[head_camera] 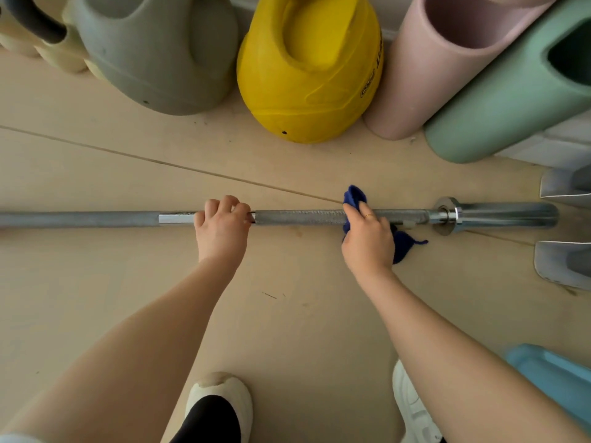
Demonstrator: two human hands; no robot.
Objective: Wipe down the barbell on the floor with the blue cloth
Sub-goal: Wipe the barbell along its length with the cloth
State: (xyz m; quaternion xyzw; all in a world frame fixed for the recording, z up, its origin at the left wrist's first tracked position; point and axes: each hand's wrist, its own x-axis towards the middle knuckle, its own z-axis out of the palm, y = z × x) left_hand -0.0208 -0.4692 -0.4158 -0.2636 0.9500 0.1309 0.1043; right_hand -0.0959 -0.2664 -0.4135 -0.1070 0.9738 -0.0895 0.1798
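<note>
Wood floor (96,174), kettlebells (307,68) along the wall. Bar (303,216) lies flat across it. Left hand (220,228) curls over the shaft, steadying. Right hand (367,241) grips the cloth (353,196) wrapped over the bar near the collar (447,215). Judgement: keep the wrap snug, wipe along the knurling, roll the bar to reach the underside.

The barbell (303,217) is cut off at the left edge, so its far end cannot be seen. Part of its shaft is covered by the left hand (220,228), and another stretch by the right hand (367,241) and the blue cloth (403,247), most of which is hidden under the palm. The fingers (224,204) are curled over the bar, their tips out of sight. The lettering on the yellow kettlebell (307,75) is too small to be read. The kettlebells' tops are cropped by the upper edge.
</note>
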